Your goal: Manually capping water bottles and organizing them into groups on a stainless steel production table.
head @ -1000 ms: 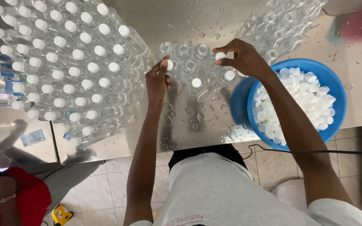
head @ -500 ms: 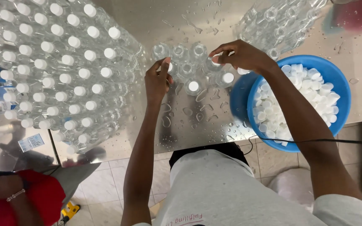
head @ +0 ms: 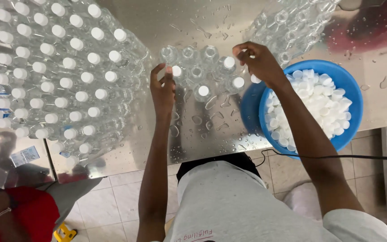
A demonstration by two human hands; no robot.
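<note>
My left hand (head: 163,89) rests its fingers on a capped clear plastic bottle (head: 176,71) in a small cluster of bottles (head: 201,74) on the wet steel table (head: 211,130). My right hand (head: 258,62) hovers over the cluster's right side, fingers curled around what looks like a white cap above a capped bottle (head: 229,62). Some bottles in the cluster carry white caps; three at the back stand uncapped. A blue bowl (head: 352,94) heaped with white caps (head: 314,103) sits under my right forearm.
A large block of capped bottles (head: 54,67) fills the table's left side. Several uncapped bottles (head: 292,27) stand at the back right. A person in red (head: 10,215) is at the lower left. A black cable (head: 337,157) runs along the table's front edge.
My right hand moved slightly left, over a bottle at the cluster's right. My left hand stayed on its bottle. The camera shifted a little.
</note>
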